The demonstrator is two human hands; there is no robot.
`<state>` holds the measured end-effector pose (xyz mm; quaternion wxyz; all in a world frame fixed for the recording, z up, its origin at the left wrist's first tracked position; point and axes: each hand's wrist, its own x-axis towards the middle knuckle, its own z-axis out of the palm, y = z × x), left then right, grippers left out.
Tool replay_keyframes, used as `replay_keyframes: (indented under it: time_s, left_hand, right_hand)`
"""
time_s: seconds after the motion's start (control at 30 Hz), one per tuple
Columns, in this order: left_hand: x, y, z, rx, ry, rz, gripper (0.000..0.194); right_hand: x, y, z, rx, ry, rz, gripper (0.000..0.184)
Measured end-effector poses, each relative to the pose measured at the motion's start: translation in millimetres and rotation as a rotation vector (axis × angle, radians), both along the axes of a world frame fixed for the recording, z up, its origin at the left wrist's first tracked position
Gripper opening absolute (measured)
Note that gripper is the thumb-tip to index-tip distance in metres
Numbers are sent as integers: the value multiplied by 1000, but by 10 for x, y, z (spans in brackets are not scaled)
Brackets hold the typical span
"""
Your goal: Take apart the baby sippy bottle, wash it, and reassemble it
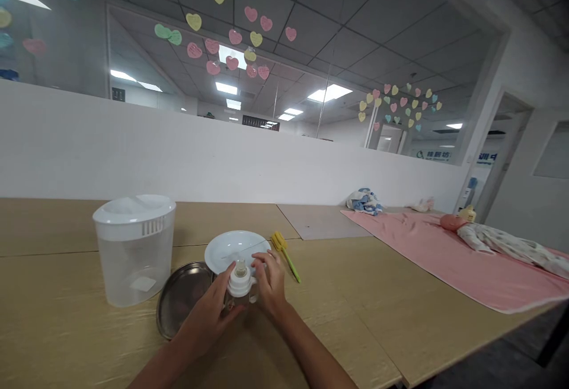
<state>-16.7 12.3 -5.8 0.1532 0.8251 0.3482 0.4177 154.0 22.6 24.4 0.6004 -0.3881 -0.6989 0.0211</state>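
A baby bottle (240, 284) with a white collar, a clear teat and side handles stands upright in front of me. My left hand (216, 306) is wrapped around its body from the left. To the right of the bottle, my right hand (271, 282) has its fingers bent and apart, close to the teat and one handle; whether it touches them I cannot tell. Just behind the bottle sits a white bowl (217, 252), partly covered by my hands. A bottle brush (287, 254) with a yellow head and green handle lies to the right of the bowl.
A clear plastic bin (136, 258) with a white lid stands left of a round metal tray (171, 306). Over the table's right side spreads a pink cloth (427, 252) bearing a clothed doll (502, 244). A crumpled blue-and-white cloth (364, 200) lies by the wall.
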Motion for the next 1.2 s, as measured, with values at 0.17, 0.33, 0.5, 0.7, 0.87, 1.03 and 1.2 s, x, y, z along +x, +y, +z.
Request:
replay_keyframes:
  time_s: [0.17, 0.33, 0.5, 0.7, 0.87, 1.03, 1.2]
  left_hand:
    - [6, 2, -39, -58, -47, -16, 66]
    - [-4, -5, -60, -99, -68, 5, 72]
    - [-22, -23, -20, -132, -78, -13, 76]
    - [-9, -47, -2, -170, -70, 12, 75]
    - [9, -63, 2, -163, -68, -24, 72]
    - [19, -25, -35, -81, -72, -25, 70]
    - [31, -9, -47, -71, -56, -10, 70]
  right_hand:
    - [-97, -90, 3, 63, -162, 98, 39]
    - [-138, -112, -13, 7, -67, 145, 31]
    - [-104, -157, -35, -65, -6, 297, 37]
    - [-56, -4, -136, -77, 123, 233, 40]
    - [-13, 84, -172, -30, 144, 65, 37]
    - [-87, -59, -39, 58, -213, 120, 49]
    - [10, -56, 47, 26, -170, 120, 50]
